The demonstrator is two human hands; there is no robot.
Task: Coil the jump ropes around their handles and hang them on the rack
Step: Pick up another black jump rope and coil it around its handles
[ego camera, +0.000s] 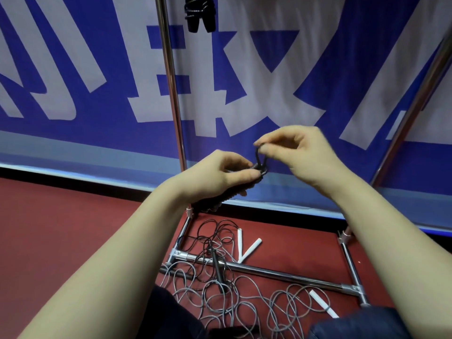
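Observation:
My left hand (223, 173) grips a black jump rope bundle (227, 194), its cord wound around the handles. My right hand (297, 152) pinches a small black loop of that cord (258, 156) just above the bundle. Another coiled black rope (199, 14) hangs from the top of the metal rack, whose left upright (171, 89) rises behind my hands. On the floor lie loose tangled ropes: a black one with a black handle (216, 263) and grey ones with white handles (250, 249), (322, 303).
The rack's chrome base bars (269, 271) cross the red floor under the tangled cords. A slanted right upright (413, 106) stands at the right. A blue and white banner (97, 69) covers the wall behind. My dark-trousered knees (354, 324) fill the bottom edge.

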